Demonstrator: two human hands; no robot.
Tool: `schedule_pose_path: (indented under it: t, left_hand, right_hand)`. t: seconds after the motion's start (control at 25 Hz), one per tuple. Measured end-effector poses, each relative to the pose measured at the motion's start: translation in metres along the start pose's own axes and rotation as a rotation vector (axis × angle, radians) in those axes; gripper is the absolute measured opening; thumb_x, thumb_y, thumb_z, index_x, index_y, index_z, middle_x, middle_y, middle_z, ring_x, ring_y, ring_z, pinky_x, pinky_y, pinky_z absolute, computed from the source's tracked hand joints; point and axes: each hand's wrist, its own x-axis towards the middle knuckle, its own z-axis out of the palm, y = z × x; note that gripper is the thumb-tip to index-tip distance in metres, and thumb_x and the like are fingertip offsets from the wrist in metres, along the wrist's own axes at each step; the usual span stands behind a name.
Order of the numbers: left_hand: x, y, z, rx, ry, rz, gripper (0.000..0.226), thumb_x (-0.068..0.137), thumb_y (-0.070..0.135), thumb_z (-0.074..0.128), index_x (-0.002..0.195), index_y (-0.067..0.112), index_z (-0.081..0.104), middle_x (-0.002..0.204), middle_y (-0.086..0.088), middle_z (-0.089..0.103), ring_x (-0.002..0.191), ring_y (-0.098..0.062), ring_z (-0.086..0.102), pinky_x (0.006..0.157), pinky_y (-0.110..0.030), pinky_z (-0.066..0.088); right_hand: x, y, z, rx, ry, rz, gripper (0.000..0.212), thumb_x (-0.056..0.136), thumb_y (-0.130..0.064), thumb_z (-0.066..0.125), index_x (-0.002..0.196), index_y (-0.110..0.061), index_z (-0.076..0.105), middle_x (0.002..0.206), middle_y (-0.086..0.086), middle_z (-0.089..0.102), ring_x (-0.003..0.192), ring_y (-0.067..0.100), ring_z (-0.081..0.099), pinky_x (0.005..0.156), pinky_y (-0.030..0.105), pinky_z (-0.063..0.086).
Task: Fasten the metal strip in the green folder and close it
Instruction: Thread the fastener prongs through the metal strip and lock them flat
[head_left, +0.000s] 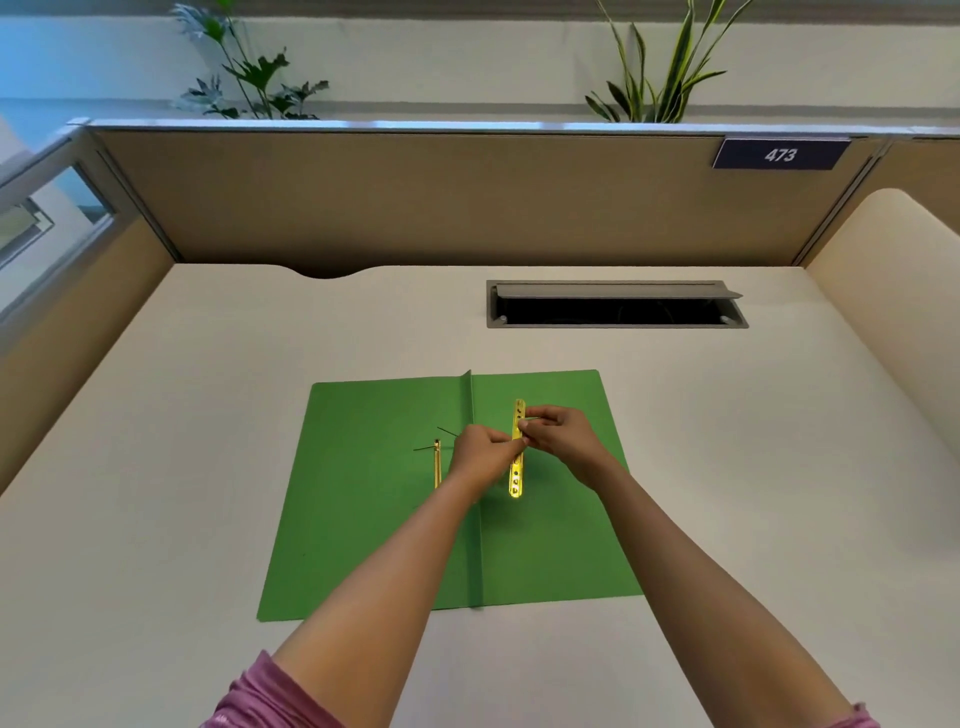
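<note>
Sleeves: two, pink, nearest me.
Hands: my left hand and right hand, fingers pinching one metal strip.
Folder: one green folder, open flat on worktop; second gold piece on left leaf.
Room: bare worktop all round folder's edges.

Desk bare all round the open green folder; cable slot lies behind.

A pale desk is filling a cubicle of tan partition panels. A grey cable hatch is standing open in the desktop. A dark plate reading 473 is hanging on the rear panel, and leafy plants are rising behind it.
</note>
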Motion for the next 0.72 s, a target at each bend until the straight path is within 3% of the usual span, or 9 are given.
schedule_pose_path:
  t: [0.08,0.24,0.32,0.48,0.6,0.72]
  left_hand:
    - [0.0,-0.003,-0.013,-0.101,0.019,-0.025,0.025,0.083,0.024,0.079,0.087,-0.001,0.079,0.082,-0.015,0.076,0.071,-0.02,0.065,0.079,-0.031,0.053]
    - [0.004,-0.017,-0.04,-0.179,-0.018,-0.044,0.024,0.078,0.021,0.083,0.089,0.001,0.079,0.072,-0.003,0.073,0.067,-0.009,0.065,0.066,-0.011,0.049]
    - [0.006,-0.024,-0.052,-0.215,-0.024,-0.082,0.027,0.079,0.021,0.083,0.094,-0.001,0.078,0.081,-0.007,0.075,0.077,-0.013,0.066,0.074,-0.019,0.048]
    - [0.005,-0.043,-0.067,-0.274,0.053,-0.165,0.026,0.085,0.024,0.076,0.102,0.003,0.076,0.097,-0.004,0.077,0.084,-0.008,0.066,0.069,-0.019,0.042]
    - [0.005,-0.061,-0.076,-0.346,0.079,-0.208,0.019,0.086,0.022,0.075,0.097,0.007,0.076,0.089,0.001,0.077,0.088,-0.004,0.065,0.092,-0.025,0.041]
    - [0.005,-0.063,-0.08,-0.382,0.07,-0.231,0.009,0.084,0.022,0.076,0.089,0.014,0.076,0.086,0.003,0.077,0.091,-0.004,0.064,0.099,-0.027,0.035]
  right_hand:
    - [0.002,-0.004,0.008,0.015,-0.033,-0.006,0.031,0.089,0.002,0.063,0.118,0.011,0.059,0.087,0.015,0.065,0.078,0.02,0.065,0.079,0.023,0.059]
    - [0.008,-0.007,0.031,0.003,-0.072,-0.026,0.029,0.088,0.001,0.065,0.115,0.01,0.061,0.082,0.011,0.066,0.075,0.018,0.065,0.078,0.022,0.059]
    - [0.013,-0.006,0.042,-0.004,-0.084,-0.034,0.028,0.088,0.001,0.064,0.114,0.011,0.062,0.082,0.011,0.066,0.076,0.018,0.065,0.078,0.022,0.059]
    - [0.023,0.004,0.062,-0.125,-0.041,-0.041,0.024,0.094,-0.004,0.057,0.115,0.004,0.066,0.1,0.016,0.068,0.09,0.02,0.064,0.083,0.024,0.055]
    - [0.028,0.016,0.072,-0.395,0.042,-0.119,0.024,0.092,-0.006,0.06,0.114,-0.006,0.071,0.107,0.009,0.071,0.093,0.017,0.063,0.088,0.027,0.05]
    - [0.03,0.022,0.081,-0.582,0.003,-0.212,0.027,0.086,-0.007,0.069,0.113,-0.01,0.073,0.108,0.006,0.074,0.084,0.014,0.065,0.081,0.022,0.049]
